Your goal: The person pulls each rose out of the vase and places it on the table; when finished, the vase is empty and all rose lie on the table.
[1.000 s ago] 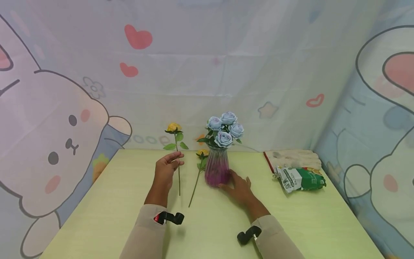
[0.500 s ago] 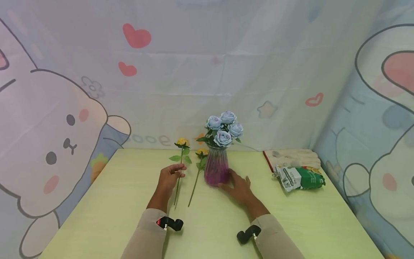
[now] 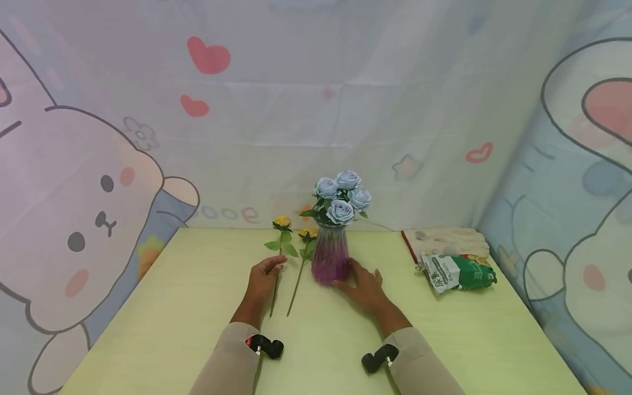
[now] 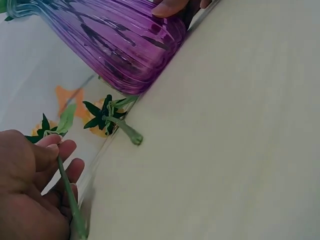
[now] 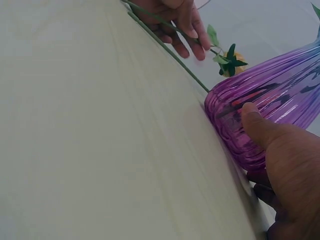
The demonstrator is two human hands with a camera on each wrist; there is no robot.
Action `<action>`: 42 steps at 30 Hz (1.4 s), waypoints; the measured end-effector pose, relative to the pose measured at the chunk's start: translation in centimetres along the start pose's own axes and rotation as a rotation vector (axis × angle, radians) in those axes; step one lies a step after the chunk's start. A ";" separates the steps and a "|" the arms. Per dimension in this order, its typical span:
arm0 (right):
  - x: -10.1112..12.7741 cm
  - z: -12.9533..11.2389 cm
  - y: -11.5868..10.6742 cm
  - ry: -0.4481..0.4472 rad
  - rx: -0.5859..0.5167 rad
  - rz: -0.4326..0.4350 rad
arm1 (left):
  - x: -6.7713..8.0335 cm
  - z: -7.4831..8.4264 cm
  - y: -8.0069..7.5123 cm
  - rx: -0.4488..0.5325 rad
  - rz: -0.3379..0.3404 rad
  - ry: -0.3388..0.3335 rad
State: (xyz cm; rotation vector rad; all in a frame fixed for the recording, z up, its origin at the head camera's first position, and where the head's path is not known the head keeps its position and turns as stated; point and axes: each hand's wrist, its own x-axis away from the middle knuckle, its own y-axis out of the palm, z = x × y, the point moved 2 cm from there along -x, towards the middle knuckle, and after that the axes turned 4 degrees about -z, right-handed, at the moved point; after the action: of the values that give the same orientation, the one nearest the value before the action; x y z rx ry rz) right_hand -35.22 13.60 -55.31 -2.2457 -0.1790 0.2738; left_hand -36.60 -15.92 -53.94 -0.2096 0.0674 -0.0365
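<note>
One yellow flower [image 3: 282, 221] is pinched by its stem between the thumb and fingertips of the left hand [image 3: 261, 281]. A second yellow flower [image 3: 308, 233] is seen on the table [image 3: 173, 307], between that hand and one purple vase [image 3: 329, 260]. Near its bottom, the vase is held by the right hand [image 3: 367, 289], with thumb and fingers spread wide and curved round it. Four blue flowers [image 3: 340, 212] are held in the vase. One green and white bag [image 3: 461, 272] is seen off to the right.

A booth-like space, room type unclear; creased cloth [image 3: 296, 118], printed with a rabbit [image 3: 91, 216] at far left and hearts [image 3: 209, 57] upper left, encloses the table [image 3: 316, 351] below.
</note>
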 end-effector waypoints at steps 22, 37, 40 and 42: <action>0.2 -0.2 -0.2 0.005 0.004 -0.015 | 0.6 0.0 2.0 -0.500 0.025 0.197; 0.4 -0.7 -0.3 0.000 -0.004 -0.005 | 0.7 -0.3 2.1 -0.562 -0.030 0.161; 0.4 -0.7 -0.3 0.008 -0.003 -0.013 | 0.8 -0.2 2.3 -0.570 -0.041 0.154; 0.4 -0.6 -0.4 0.014 -0.010 -0.015 | 0.8 -0.1 2.4 -0.578 -0.049 0.149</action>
State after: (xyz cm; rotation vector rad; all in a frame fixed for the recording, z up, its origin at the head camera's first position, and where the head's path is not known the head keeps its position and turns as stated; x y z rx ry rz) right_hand -34.68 13.45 -54.69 -2.2548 -0.1900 0.2491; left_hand -35.70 -13.64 -54.58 -0.7861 0.2216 -0.0809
